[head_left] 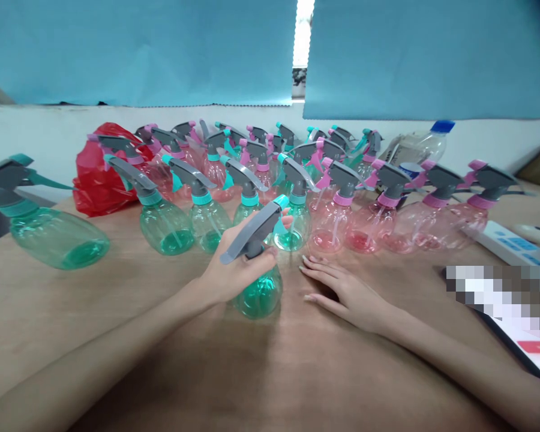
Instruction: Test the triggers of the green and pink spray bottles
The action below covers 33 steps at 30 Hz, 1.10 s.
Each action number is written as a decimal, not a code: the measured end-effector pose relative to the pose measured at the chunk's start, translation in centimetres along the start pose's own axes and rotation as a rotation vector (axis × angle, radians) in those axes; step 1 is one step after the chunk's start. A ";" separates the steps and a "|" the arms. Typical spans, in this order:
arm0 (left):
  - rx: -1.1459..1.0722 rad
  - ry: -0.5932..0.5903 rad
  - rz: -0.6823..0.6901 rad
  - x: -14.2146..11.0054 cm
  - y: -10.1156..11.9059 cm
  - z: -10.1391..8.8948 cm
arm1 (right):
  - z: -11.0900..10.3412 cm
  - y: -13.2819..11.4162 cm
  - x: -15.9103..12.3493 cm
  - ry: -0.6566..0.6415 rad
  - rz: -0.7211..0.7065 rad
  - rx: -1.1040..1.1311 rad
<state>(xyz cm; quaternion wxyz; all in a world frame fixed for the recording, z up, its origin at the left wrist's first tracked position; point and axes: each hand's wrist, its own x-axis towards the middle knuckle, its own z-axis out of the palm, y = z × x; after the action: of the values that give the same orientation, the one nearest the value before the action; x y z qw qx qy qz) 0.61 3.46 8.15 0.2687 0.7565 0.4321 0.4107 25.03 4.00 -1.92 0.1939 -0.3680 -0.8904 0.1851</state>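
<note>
My left hand (pixel 234 264) is wrapped round the neck of a green spray bottle (pixel 257 288) with a grey trigger head, standing on the wooden table (pixel 270 372) in front of me. My right hand (pixel 342 291) lies flat on the table just right of that bottle, fingers stretched out, holding nothing. Behind both hands stand several rows of spray bottles: green ones (pixel 166 225) at the left and middle, pink ones (pixel 333 225) at the right.
A lone green spray bottle (pixel 49 234) stands far left. A red plastic bag (pixel 101 174) lies behind the rows at left. A clear water bottle with a blue cap (pixel 420 144) lies back right. A white device (pixel 508 243) and papers (pixel 528 345) sit at the right edge.
</note>
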 end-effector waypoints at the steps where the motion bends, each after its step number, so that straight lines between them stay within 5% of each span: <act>1: -0.001 -0.001 0.007 0.0 0.0 0.0 | 0.0 0.0 0.0 0.007 -0.003 0.007; 33: -0.070 0.011 0.036 0.1 -0.4 0.3 | 0.2 0.2 0.0 0.011 0.010 0.024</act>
<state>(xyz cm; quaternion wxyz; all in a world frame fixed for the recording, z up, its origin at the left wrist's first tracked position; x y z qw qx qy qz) 0.69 3.73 7.74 0.2854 0.7518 0.4054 0.4347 25.07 4.05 -2.14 0.2024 -0.3709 -0.8852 0.1946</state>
